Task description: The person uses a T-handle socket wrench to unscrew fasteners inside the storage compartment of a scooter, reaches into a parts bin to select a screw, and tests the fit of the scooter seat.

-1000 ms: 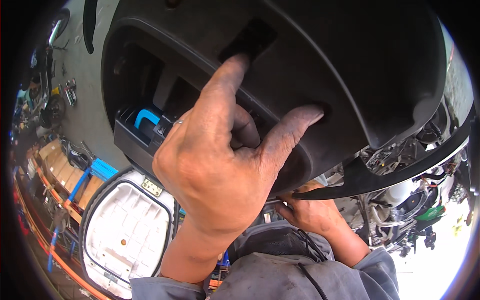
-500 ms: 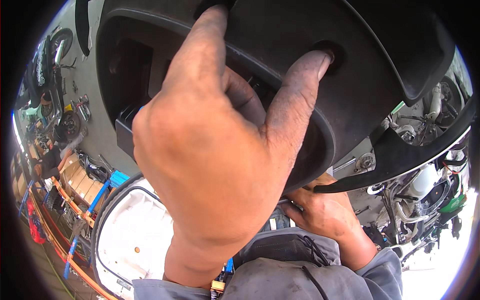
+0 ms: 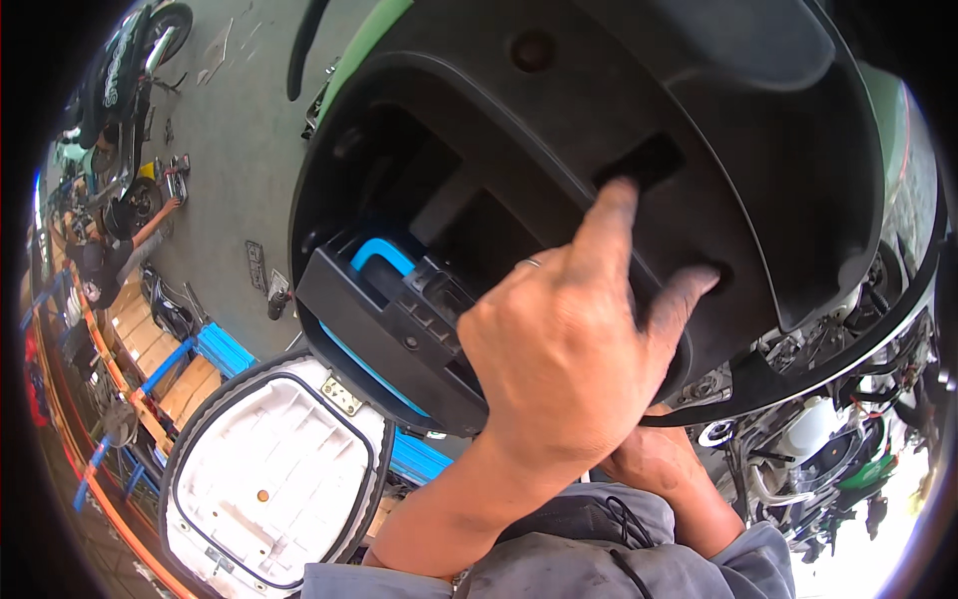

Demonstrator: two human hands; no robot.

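Note:
A large black plastic scooter panel (image 3: 738,190) with a deep hollow in it fills the upper middle. My left hand (image 3: 559,349) lies over it, index finger and thumb stretched apart and the other fingers curled out of sight. The index fingertip touches the edge of a rectangular opening (image 3: 649,160); the thumb tip is at a round hole beside it. Another round recess (image 3: 533,50) shows farther up. Below the panel's lower edge, partly behind my left hand, is my right hand (image 3: 654,461), its fingers hidden. A bright blue curved bar (image 3: 382,254) sits in the hollow.
At lower left lies an opened scooter seat with a white underside (image 3: 329,499), its metal hinge by the panel. Stripped scooter parts (image 3: 818,429) crowd the right. A person (image 3: 100,260) crouches by parts at far left, near orange shelving and cardboard boxes (image 3: 150,349).
My view has shifted back, showing more of the panel and seat. My left index finger has left a round recess for the rectangular opening; the thumb stays at its round hole.

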